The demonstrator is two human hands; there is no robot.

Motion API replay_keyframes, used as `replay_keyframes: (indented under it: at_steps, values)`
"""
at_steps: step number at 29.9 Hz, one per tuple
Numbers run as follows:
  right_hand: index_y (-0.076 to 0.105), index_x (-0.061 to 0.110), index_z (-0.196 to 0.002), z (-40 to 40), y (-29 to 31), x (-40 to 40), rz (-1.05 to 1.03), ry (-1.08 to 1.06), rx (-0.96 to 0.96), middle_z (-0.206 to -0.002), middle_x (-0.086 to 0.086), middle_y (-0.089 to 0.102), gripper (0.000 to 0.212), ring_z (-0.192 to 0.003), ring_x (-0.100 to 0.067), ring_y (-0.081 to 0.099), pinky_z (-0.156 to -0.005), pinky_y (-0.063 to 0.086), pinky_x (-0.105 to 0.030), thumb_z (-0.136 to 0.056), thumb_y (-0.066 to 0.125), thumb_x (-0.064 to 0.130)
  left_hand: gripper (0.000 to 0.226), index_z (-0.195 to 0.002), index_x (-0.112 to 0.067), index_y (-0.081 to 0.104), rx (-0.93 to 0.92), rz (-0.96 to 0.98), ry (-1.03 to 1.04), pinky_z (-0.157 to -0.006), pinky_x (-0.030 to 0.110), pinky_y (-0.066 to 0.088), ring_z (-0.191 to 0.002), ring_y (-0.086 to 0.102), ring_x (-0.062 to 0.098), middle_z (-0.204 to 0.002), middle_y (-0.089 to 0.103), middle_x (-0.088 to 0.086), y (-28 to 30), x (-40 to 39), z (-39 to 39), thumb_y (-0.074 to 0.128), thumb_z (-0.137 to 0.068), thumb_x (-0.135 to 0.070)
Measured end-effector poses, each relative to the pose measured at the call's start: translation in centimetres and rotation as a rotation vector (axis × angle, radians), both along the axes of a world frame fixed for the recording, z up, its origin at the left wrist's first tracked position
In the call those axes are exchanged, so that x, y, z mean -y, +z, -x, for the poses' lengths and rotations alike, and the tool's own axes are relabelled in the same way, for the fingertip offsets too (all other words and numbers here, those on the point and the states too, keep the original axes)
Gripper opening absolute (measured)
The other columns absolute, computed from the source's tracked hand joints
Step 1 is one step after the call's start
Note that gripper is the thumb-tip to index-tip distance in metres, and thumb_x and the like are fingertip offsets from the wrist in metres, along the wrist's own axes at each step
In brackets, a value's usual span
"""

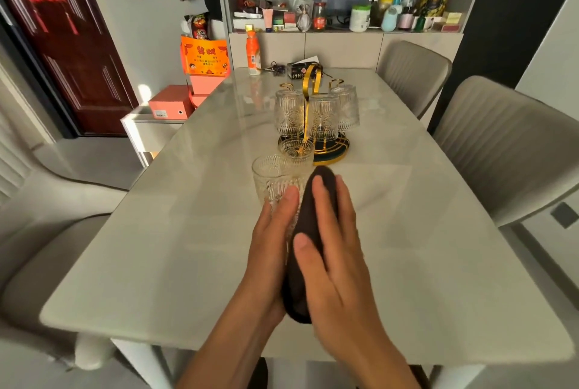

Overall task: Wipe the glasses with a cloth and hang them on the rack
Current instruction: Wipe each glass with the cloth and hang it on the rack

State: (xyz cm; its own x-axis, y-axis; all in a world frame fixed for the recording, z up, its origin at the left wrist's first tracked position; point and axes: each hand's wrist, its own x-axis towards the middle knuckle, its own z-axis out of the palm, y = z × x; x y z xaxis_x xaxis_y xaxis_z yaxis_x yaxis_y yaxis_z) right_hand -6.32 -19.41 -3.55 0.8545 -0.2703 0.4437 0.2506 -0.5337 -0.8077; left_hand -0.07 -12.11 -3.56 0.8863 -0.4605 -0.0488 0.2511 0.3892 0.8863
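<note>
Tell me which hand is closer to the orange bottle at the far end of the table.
Left. The left hand, holding a glass, lies more to the orange bottle's side; the right hand, pressing the dark cloth, is farther right. Both are far from it.

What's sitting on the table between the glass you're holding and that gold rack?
In the head view, a second loose glass stands upright between the held glass and the gold rack, right at the edge of the rack's base.

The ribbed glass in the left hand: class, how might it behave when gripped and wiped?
The ribbed glass looks rigid and probably fragile, being clear and thin-rimmed. Its embossed ribs likely aid the left hand. The dark cloth seems floppy, draping around it.
</note>
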Motion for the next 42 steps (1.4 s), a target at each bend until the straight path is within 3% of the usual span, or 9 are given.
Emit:
replay_keyframes:
  at_steps: [5, 9, 12, 18, 23, 29, 33, 38, 42]
  values:
    - [0.034, 0.059, -0.145, -1.1, 1.0, 2.2, -0.481, 0.139, 0.049, -0.136, 0.043, 0.050, 0.059, -0.130, 0.008, 0.051, -0.110, 0.048, -0.032, -0.095, 0.052, 0.034, 0.054, -0.131, -0.017, 0.071, -0.113, 0.091, -0.035, -0.098, 0.038, 0.057, -0.124, 0.067, 0.028, -0.134, 0.070, 0.013, -0.9, -0.1, 0.7, 0.059, -0.091, -0.051]
    - [0.054, 0.044, -0.136, -0.1, -0.5, 0.6, -0.277, -0.057, 0.193, -0.148, 0.029, 0.041, 0.046, -0.130, 0.010, 0.048, -0.099, 0.047, -0.011, -0.091, 0.065, 0.039, 0.073, -0.142, -0.018, 0.060, -0.129, 0.044, -0.026, -0.095, 0.039, 0.060, -0.124, 0.067, 0.031, -0.134, 0.069, 0.015, -0.9, -0.1, 1.0, 0.067, -0.084, -0.061]
    - [0.070, 0.036, -0.124, -1.1, -0.1, 2.3, -0.424, -0.047, 0.196, -0.134, 0.017, 0.054, 0.036, -0.116, 0.007, 0.060, -0.088, 0.051, -0.007, -0.090, 0.076, 0.028, 0.080, -0.143, -0.018, 0.058, -0.072, -0.024, -0.008, -0.105, 0.048, 0.054, -0.123, 0.068, 0.030, -0.134, 0.070, 0.013, -0.8, 0.2, 1.3, 0.074, -0.075, -0.057]
    - [0.016, 0.053, -0.156, 0.5, -2.2, 0.3, -0.088, 0.026, 0.044, -0.164, 0.028, 0.016, 0.075, -0.151, -0.001, 0.022, -0.120, 0.032, -0.041, -0.092, 0.055, 0.054, 0.065, -0.133, -0.017, 0.066, -0.080, 0.016, 0.040, -0.101, 0.047, 0.057, -0.117, 0.071, 0.033, -0.127, 0.073, 0.016, 0.1, -0.3, 0.1, 0.081, -0.078, -0.048]
    - [0.048, 0.048, -0.145, -1.3, -0.1, 3.7, -0.520, 0.143, 0.014, -0.140, 0.015, 0.063, 0.052, -0.130, -0.009, 0.059, -0.111, 0.048, -0.040, -0.095, 0.054, 0.036, 0.058, -0.141, -0.017, 0.059, -0.005, 0.038, -0.048, -0.102, 0.040, 0.054, -0.124, 0.067, 0.027, -0.134, 0.071, 0.010, -0.2, -0.8, 0.1, 0.069, -0.087, -0.036]
    - [0.023, 0.057, -0.152, -0.2, -1.4, 1.4, -0.089, -0.026, 0.054, -0.159, 0.029, 0.033, 0.059, -0.147, 0.002, 0.033, -0.121, 0.032, -0.048, -0.098, 0.044, 0.052, 0.067, -0.141, -0.024, 0.058, 0.022, -0.014, 0.033, -0.098, 0.035, 0.058, -0.122, 0.069, 0.023, -0.132, 0.072, 0.004, -0.4, 0.0, 0.8, 0.075, -0.083, -0.053]
    - [0.047, 0.049, -0.146, -0.9, -0.4, 3.0, -0.505, 0.107, 0.012, -0.135, 0.019, 0.066, 0.044, -0.125, -0.003, 0.061, -0.109, 0.050, -0.034, -0.104, 0.051, 0.034, 0.072, -0.134, -0.017, 0.063, 0.027, 0.009, 0.106, -0.085, 0.026, 0.060, -0.112, 0.074, 0.022, -0.123, 0.076, 0.006, -0.2, 0.0, 0.6, 0.083, -0.073, -0.047]
    - [0.019, 0.064, -0.150, 0.3, -1.5, 0.5, -0.073, -0.038, 0.018, -0.160, 0.034, 0.024, 0.057, -0.148, 0.006, 0.025, -0.122, 0.029, -0.049, -0.098, 0.041, 0.056, 0.063, -0.138, -0.020, 0.059, -0.059, 0.054, 0.058, -0.093, 0.039, 0.061, -0.116, 0.072, 0.028, -0.128, 0.073, 0.010, 0.1, -0.2, 0.5, 0.080, -0.084, -0.042]
    - [0.045, 0.054, -0.144, -0.8, 0.0, 2.6, -0.502, 0.108, 0.001, -0.139, 0.019, 0.063, 0.043, -0.128, -0.004, 0.059, -0.113, 0.046, -0.043, -0.103, 0.049, 0.040, 0.065, -0.139, -0.019, 0.060, -0.005, 0.045, 0.018, -0.097, 0.039, 0.058, -0.119, 0.070, 0.028, -0.130, 0.072, 0.011, 0.0, -0.1, 0.4, 0.079, -0.080, -0.039]
